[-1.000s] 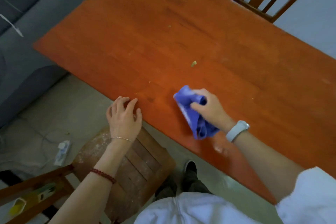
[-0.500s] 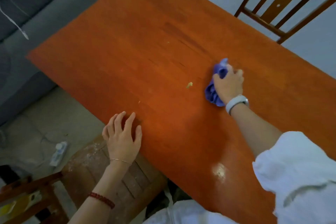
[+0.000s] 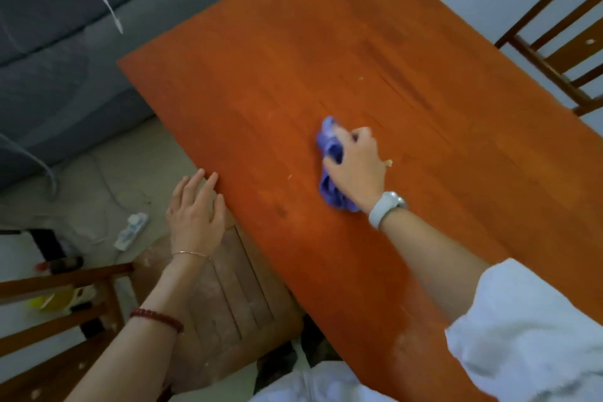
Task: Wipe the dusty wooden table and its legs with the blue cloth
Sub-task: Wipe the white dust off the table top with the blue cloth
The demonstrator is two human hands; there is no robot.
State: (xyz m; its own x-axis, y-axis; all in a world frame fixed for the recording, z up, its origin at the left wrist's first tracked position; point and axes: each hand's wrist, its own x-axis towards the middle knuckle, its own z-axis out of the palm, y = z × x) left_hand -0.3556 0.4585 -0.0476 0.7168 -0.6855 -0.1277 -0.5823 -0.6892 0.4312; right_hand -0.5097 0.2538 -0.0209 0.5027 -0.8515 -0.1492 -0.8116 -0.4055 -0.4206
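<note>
The reddish-brown wooden table (image 3: 326, 52) fills the middle of the view, with a few pale crumbs on it. My right hand (image 3: 357, 166) presses the bunched blue cloth (image 3: 331, 147) onto the tabletop near its middle; a white wristband sits on that wrist. A pale crumb (image 3: 388, 162) lies just right of that hand. My left hand (image 3: 195, 212) rests flat on the table's near left edge, fingers apart, holding nothing. The table legs are hidden below the top.
A dusty wooden chair (image 3: 228, 297) stands under my left arm, against the table edge. Another wooden chair (image 3: 561, 52) is at the far right. A grey sofa (image 3: 65, 42) lies left, and a white power strip (image 3: 132, 230) with cables is on the floor.
My right hand has dragged the blue cloth leftwards past the pale crumb, after first sweeping it away from the near edge. The left hand stays at the edge. The view has shifted.
</note>
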